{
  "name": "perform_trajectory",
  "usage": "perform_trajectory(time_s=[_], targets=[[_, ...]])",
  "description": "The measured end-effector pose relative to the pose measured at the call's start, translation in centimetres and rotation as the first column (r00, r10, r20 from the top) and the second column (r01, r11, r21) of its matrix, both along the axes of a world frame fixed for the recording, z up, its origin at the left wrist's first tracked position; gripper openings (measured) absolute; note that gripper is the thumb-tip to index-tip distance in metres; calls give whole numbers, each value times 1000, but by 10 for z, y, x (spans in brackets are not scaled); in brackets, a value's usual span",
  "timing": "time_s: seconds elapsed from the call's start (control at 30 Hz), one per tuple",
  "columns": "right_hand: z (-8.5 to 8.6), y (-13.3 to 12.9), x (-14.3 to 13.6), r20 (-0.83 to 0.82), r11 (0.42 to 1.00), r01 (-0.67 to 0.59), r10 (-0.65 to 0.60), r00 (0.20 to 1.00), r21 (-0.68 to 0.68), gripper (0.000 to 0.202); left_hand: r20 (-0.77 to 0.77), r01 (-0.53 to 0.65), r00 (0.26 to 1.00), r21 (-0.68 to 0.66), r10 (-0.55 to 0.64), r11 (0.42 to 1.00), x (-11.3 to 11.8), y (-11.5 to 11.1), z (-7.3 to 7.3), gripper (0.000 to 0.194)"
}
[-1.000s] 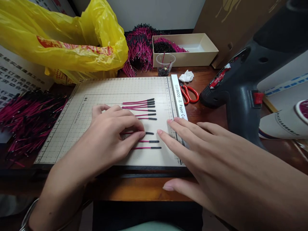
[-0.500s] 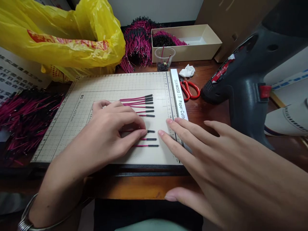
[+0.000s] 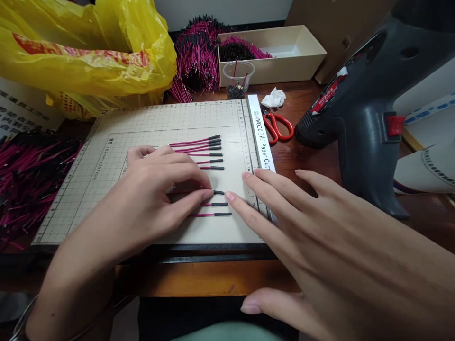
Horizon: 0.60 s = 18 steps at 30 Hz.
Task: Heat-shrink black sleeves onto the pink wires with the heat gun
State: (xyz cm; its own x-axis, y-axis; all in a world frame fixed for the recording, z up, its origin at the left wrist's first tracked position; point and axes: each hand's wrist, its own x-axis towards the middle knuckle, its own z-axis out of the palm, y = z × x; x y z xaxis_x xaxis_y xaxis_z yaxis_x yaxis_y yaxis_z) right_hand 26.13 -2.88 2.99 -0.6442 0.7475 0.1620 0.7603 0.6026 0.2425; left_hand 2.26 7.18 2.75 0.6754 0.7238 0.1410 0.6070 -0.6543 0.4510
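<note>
Hands (image 3: 227, 194) over gridded paper cutter (image 3: 185, 116), black-tipped pink wires (image 3: 215, 154), yellow plastic bag (image 3: 88, 71), red-handled scissors (image 3: 283, 127)

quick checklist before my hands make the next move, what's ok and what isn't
1. Left hand has the held wire pinched between thumb and finger: ok
2. Right hand touching the held wire's black tip: cannot tell, the index fingertip is right at it
3. Laid-out wires evenly spaced: not ok, the farthest ones bunch together
4. Their pink ends lined up: cannot tell, the left hand hides several
5. Scissors off the cutter board: ok, beside it
</note>
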Motion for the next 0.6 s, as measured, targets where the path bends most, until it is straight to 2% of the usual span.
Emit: perform_trajectory(time_s=[0.6], targets=[[2, 1, 2, 23, 1000, -20, 20, 1000, -10, 87, -13, 4, 1000, -53, -5, 999, 0, -1, 2, 18]])
